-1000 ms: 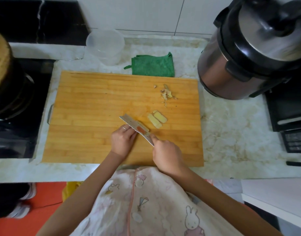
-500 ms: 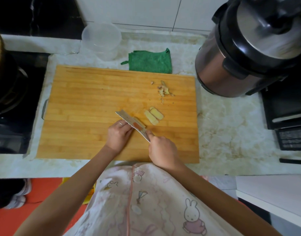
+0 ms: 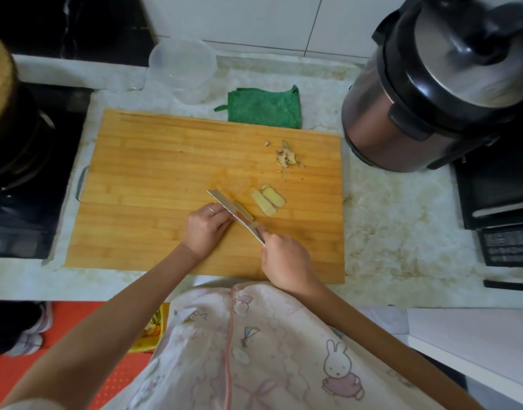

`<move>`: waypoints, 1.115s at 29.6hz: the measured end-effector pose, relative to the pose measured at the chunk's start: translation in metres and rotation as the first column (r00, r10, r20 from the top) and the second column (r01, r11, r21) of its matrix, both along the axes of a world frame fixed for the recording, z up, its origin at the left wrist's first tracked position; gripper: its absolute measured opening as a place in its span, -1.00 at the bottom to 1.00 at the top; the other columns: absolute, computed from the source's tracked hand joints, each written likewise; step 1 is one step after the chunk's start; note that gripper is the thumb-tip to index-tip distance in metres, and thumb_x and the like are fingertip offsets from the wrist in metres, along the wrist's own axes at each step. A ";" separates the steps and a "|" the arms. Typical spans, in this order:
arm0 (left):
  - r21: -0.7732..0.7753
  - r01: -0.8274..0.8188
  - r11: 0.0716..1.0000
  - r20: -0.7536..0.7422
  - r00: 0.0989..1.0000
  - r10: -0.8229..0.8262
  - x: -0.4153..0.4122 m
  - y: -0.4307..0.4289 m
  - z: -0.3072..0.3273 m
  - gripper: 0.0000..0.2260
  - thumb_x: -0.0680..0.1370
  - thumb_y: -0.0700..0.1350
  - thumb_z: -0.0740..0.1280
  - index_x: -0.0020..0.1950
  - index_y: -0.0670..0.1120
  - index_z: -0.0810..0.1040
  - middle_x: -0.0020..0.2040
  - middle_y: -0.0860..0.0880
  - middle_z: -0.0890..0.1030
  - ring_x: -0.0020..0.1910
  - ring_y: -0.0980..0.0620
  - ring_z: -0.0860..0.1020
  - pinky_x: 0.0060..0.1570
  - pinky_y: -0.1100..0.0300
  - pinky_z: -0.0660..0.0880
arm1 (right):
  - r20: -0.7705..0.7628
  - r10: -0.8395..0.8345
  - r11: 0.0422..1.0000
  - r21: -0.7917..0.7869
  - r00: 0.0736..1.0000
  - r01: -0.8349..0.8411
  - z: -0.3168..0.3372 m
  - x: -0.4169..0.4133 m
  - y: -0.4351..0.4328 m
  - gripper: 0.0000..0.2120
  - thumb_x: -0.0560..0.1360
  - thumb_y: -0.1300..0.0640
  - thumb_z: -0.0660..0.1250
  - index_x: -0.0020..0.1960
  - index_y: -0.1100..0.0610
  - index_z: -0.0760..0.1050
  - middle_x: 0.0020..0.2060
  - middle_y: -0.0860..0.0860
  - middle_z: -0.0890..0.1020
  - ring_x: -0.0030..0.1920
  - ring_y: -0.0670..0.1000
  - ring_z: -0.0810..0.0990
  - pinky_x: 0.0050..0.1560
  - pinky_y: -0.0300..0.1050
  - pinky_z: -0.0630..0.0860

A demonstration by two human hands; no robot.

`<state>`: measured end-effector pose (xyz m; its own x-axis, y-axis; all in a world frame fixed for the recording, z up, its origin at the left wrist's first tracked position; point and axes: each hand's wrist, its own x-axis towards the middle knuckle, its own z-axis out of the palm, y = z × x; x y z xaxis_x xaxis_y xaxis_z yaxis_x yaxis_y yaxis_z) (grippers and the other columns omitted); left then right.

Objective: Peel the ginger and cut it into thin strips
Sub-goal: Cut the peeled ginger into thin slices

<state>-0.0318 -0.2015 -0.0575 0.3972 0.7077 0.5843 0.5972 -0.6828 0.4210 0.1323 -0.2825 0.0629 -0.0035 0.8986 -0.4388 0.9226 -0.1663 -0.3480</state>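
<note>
On the wooden cutting board (image 3: pixel 154 179), my right hand (image 3: pixel 285 261) grips the handle of a knife (image 3: pixel 233 213) whose blade points up and left. My left hand (image 3: pixel 205 226) sits with curled fingers against the blade's left side, holding down a piece of ginger that is mostly hidden; a sliver of it (image 3: pixel 244 210) shows on the blade's right. Two peeled ginger slabs (image 3: pixel 267 199) lie side by side just right of the blade. A small heap of ginger peel (image 3: pixel 287 158) lies farther back on the board.
A green cloth (image 3: pixel 266 109) and a clear plastic tub (image 3: pixel 182 69) sit behind the board. A large steel pressure cooker (image 3: pixel 426 93) stands at the right, a black appliance (image 3: pixel 499 202) beyond it. A stove with a pot (image 3: pixel 15 137) is at the left.
Both hands and the knife stay in the same spot on the board; only the head camera has shifted slightly.
</note>
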 end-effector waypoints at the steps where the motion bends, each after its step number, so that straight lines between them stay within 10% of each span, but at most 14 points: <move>1: -0.001 0.009 1.000 -0.002 1.000 -0.009 -0.001 0.001 0.000 -0.61 0.66 -0.06 0.16 -0.17 -0.18 0.68 -0.19 -0.12 0.68 -0.17 0.03 0.48 -0.27 0.25 0.37 | -0.005 0.000 1.000 -0.004 1.000 0.000 0.001 0.002 -0.004 -0.48 0.57 0.24 0.12 0.50 0.01 0.16 -0.05 0.13 0.63 -0.04 0.16 0.59 -0.26 -0.11 0.31; 33: -0.103 0.126 0.987 0.021 0.992 -0.124 -0.006 0.006 -0.002 -0.90 0.64 -0.07 0.20 -0.01 0.05 0.50 -0.14 -0.07 0.67 -0.17 -0.03 0.60 -0.19 0.16 0.51 | -0.135 -0.083 0.996 -0.042 0.987 0.078 -0.012 -0.003 0.005 -0.51 0.57 0.23 0.12 0.49 0.09 0.23 0.04 0.19 0.62 0.07 0.22 0.56 -0.06 -0.03 0.44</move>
